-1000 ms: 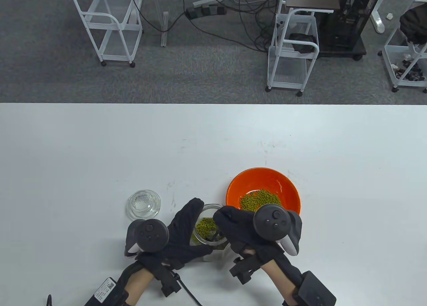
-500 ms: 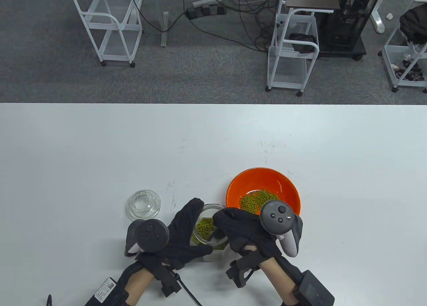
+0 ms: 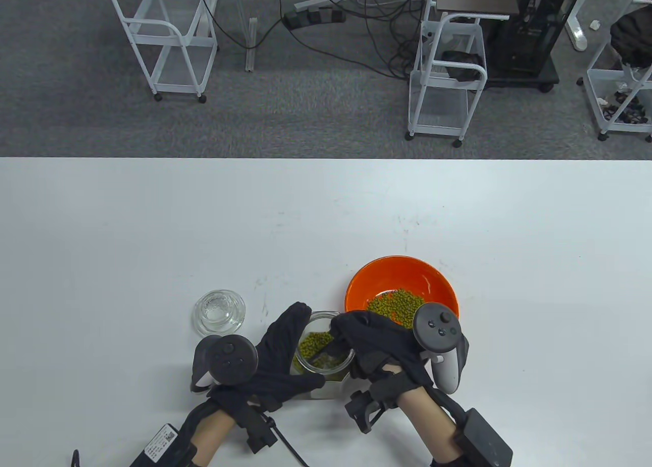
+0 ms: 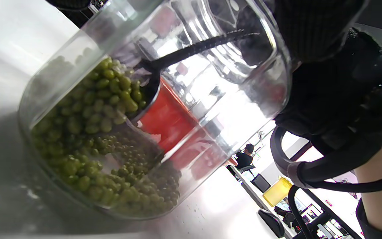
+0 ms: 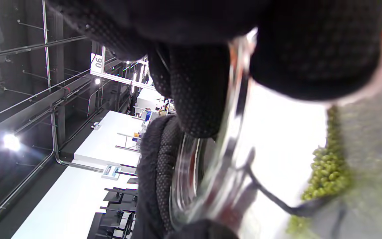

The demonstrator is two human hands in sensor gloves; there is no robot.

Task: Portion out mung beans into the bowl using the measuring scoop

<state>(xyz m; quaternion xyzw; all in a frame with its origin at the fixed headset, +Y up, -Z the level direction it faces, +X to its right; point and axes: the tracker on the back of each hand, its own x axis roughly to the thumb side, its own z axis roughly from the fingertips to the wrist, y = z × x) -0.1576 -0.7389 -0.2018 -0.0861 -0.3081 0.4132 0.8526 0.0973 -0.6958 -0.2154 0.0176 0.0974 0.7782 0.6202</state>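
Note:
A clear glass jar (image 3: 333,369) of green mung beans (image 3: 313,342) stands near the table's front edge. My left hand (image 3: 298,346) grips it from the left, fingers round the far side and thumb on the near side. My right hand (image 3: 351,337) reaches over the jar's mouth and pinches the handle of a black measuring scoop (image 3: 326,353). In the left wrist view the scoop (image 4: 151,89) is dipped into the beans (image 4: 88,109) inside the jar (image 4: 217,109). The orange bowl (image 3: 359,283), just right of the jar, holds a pile of beans (image 3: 397,301).
A round glass lid (image 3: 219,311) lies on the table left of the jar. The white table (image 3: 153,232) stretches far behind and to both sides. White wire carts (image 3: 445,70) and cables stand on the floor beyond the far edge.
My right hand has rolled and shifted to the right, its tracker moving right and down, and the scoop now slants into the jar's beans. The left hand and the jar have not moved.

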